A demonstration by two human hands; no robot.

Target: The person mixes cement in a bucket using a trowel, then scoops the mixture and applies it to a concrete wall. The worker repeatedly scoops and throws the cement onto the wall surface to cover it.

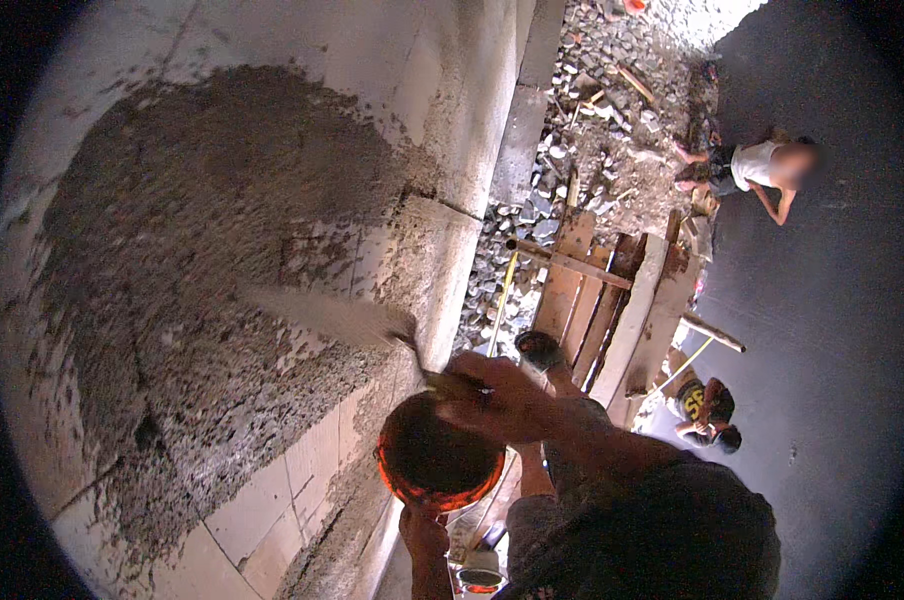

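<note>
My right hand (502,397) is closed round the handle of a trowel (347,318). Its pale blade, smeared by motion, lies over a broad patch of wet grey mortar (202,220) on the light block wall (262,500). Just below this hand is an orange bucket (385,468) with dark mortar inside. My left hand (427,535) grips the bucket at its lower side; part of the fingers is hidden against it. Mortar covers much of the wall, while bare blocks with joint lines show along the lower part.
Wooden planks (582,325) with a crosspiece lie beside the wall, over grey rubble (552,150). A dark round object (539,348) is near my legs. Another bucket (480,578) stands at the bottom edge. Two people, one in a white top (757,163), one in dark clothes (705,403), are farther right.
</note>
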